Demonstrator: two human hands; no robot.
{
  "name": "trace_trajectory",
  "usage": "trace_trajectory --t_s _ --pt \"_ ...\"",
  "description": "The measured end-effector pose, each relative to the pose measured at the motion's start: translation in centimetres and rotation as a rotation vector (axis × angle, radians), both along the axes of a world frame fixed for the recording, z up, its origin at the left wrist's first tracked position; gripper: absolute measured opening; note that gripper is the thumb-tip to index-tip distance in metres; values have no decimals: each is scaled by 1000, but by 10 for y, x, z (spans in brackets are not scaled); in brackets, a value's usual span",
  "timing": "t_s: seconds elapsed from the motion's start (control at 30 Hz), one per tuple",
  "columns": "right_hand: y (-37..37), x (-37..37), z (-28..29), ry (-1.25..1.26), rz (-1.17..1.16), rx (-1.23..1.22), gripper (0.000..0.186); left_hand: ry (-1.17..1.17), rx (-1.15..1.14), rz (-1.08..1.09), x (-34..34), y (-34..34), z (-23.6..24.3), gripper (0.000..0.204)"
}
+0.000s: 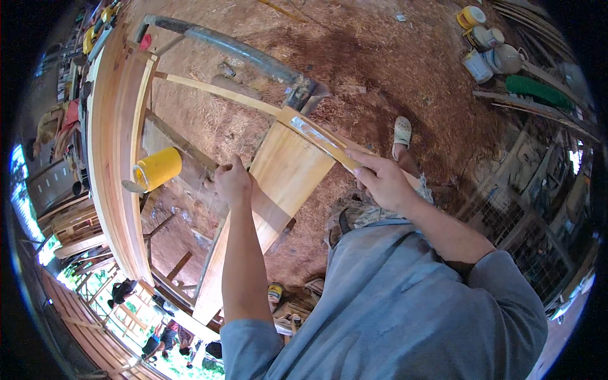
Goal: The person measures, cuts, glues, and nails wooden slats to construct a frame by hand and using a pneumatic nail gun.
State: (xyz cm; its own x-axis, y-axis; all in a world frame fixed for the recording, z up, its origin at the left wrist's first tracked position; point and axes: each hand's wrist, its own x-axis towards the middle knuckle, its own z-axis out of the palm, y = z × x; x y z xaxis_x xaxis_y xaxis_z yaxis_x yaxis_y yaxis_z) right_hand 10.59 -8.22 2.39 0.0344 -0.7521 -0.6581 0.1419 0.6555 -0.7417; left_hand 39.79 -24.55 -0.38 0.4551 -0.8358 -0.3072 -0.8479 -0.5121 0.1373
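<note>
My right hand (373, 172) grips a narrow wooden strip (345, 155) with a pale, shiny streak along it, lying along the end of a wide light board (291, 168). My left hand (234, 183) is closed beside the board's left edge; what it holds, if anything, I cannot make out. To its left a yellow cylindrical container (161, 166) lies on its side on a rough plank (196, 155), a dull lid or disc at its left end. Long laminated boards (111, 126) run down the left side.
A curved metal pipe frame (228, 47) spans behind the boards over a sawdust-strewn floor (386, 63). At the upper right are several buckets (478, 63), a green object (538, 88) and stacked planks (525, 107). A mesh panel (487, 221) is at the right; people (168, 335) appear at the lower left.
</note>
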Motion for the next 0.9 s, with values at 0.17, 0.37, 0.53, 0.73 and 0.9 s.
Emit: trace_trajectory --t_s 0.17,0.37,0.53,0.73,0.9 --pt "1 4 -6 68 31 -38 40 -14 -43 -23 9 1 -11 61" --pt "2 8 -2 108 94 -81 41 -35 -53 -16 4 1 -9 60" --pt "5 6 -3 114 4 -156 37 13 -19 -2 8 -1 -10 61" --pt "3 -2 -5 398 78 -321 35 -45 -30 -3 7 0 -9 59" --pt "9 11 -18 314 7 -337 36 -24 -18 -1 3 -1 -6 59"
